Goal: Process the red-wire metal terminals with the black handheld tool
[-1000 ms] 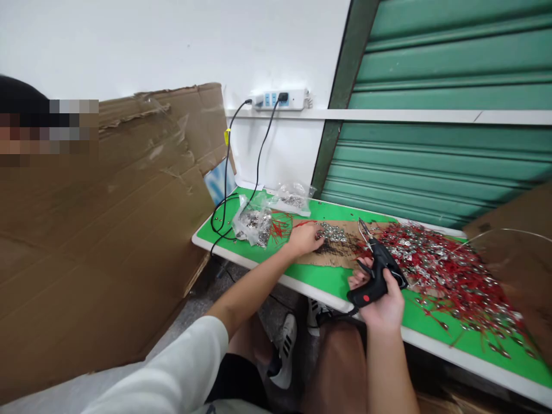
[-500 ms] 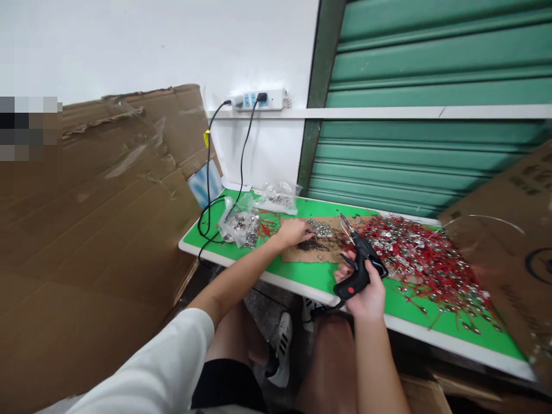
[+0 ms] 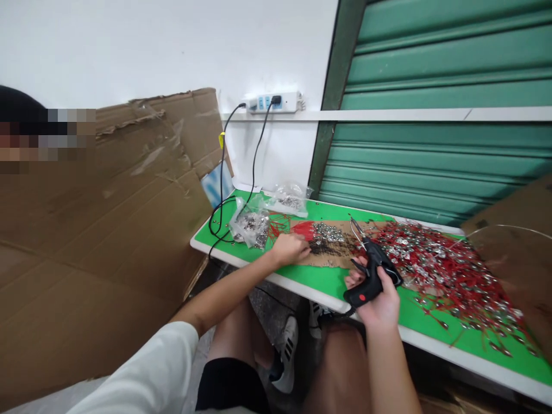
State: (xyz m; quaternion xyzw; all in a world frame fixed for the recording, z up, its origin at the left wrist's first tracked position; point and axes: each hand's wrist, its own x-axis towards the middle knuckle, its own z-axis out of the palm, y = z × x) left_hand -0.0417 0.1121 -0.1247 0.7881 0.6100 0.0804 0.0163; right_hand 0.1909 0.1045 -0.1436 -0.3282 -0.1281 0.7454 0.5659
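the right hand [image 3: 382, 302] gripped the gun [image 3: 380, 261] near the card [image 3: 319, 261], left of the red pile [image 3: 448, 273]. the left hand [image 3: 290, 249] was curled at the card's left part; whether it held anything was unclear.

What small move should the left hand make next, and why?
Perhaps have the left hand pinch one of the dark pieces on the cardboard strip: that hand is beside them, and the right hand holds the glue gun. Whether the left holds one is unclear.
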